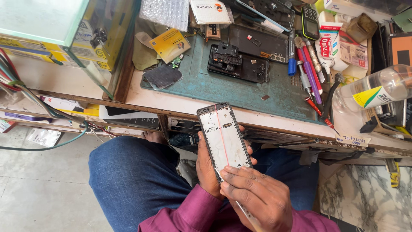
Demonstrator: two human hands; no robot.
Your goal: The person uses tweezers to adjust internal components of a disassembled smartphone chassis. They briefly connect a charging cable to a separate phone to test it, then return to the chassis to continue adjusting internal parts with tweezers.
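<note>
Nearest the viewer, the right hand (pixel 257 195) lies knuckles up, its fingers (pixel 240 175) curled closed over the lower end of a flat, white-faced rectangular phone frame with a dark rim and a thin red line down its length (pixel 223 137). Beneath and to the left of those fingers, the left hand (pixel 206 165) cradles the same frame from behind, thumb along its left edge and fingertips (pixel 250 150) wrapping its right edge, so both hands grip it above the lap in blue jeans (pixel 133 176). Beyond the fingertips runs the front edge of a worn wooden workbench (pixel 163 103). Farther past it lies a teal rubber work mat (pixel 227 86) bearing a black opened phone body with exposed parts (pixel 238 63). To the right of the fingers, farther off, lie a cluster of pink, purple and blue pen-shaped tools (pixel 309 64) and a clear plastic bottle on its side (pixel 373 92). Far left stands a glass-sided case (pixel 77 30).
</note>
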